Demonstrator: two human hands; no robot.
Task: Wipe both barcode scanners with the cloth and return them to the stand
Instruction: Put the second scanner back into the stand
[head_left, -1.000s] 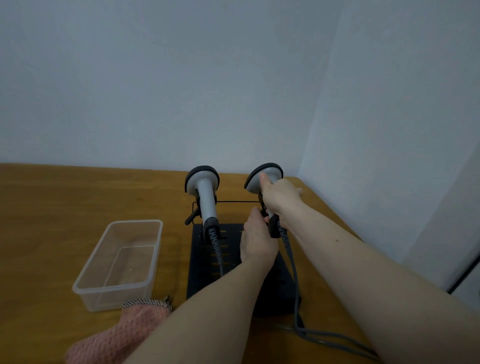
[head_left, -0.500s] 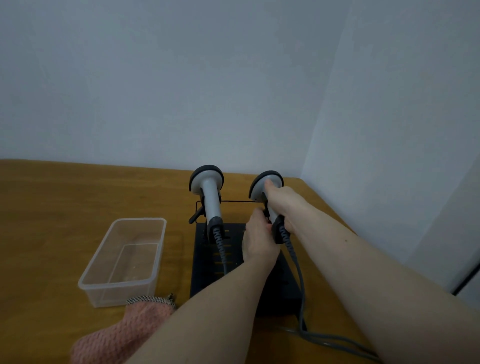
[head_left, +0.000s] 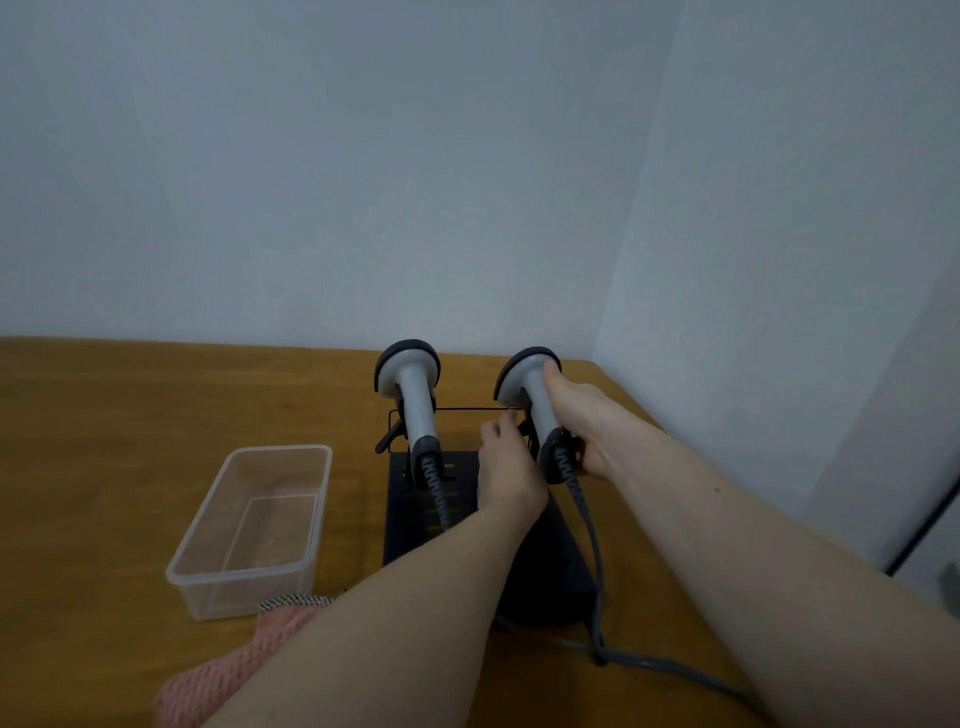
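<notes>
The right scanner (head_left: 530, 400), smooth grey plastic with a black-rimmed round head, is gripped by the right hand (head_left: 587, 421) over the black slotted stand (head_left: 415, 519). The left hand (head_left: 506, 467) rests beside it; its fingers seem curled. The knitted pink cloth (head_left: 218, 680) lies near the clear tub (head_left: 249, 530).

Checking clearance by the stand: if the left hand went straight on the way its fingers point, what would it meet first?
Probably the stand's wire rail, just beyond the left hand, with the right scanner close beside it. Depth is unclear from this one view.
</notes>
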